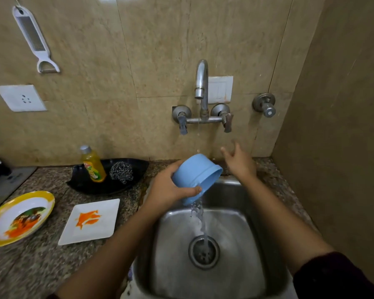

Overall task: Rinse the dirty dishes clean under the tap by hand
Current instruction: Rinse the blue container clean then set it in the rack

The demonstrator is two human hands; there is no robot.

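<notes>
Left grip [168, 188] is clamped on a blue bowl [197, 175], thumb along the lower rim and fingers curled round the base. The bowl is tilted on its side over the back left of the sink [235, 229], and water pours from its lower rim down to the drain [204, 251]. Right grip [239, 162] is apart, fingers spread and holding nothing, raised just right of the bowl and below the tap's right handle. A thin trickle falls from the tap [201, 83] towards the bowl.

On the speckled surface [41, 266] left of the sink lie a yellow-rimmed round plate [0, 231] and a square white plate [104, 225], both with orange smears. Behind them a black tray [84, 184] holds a yellow soap bottle [93, 164] and a steel scrubber [121, 171].
</notes>
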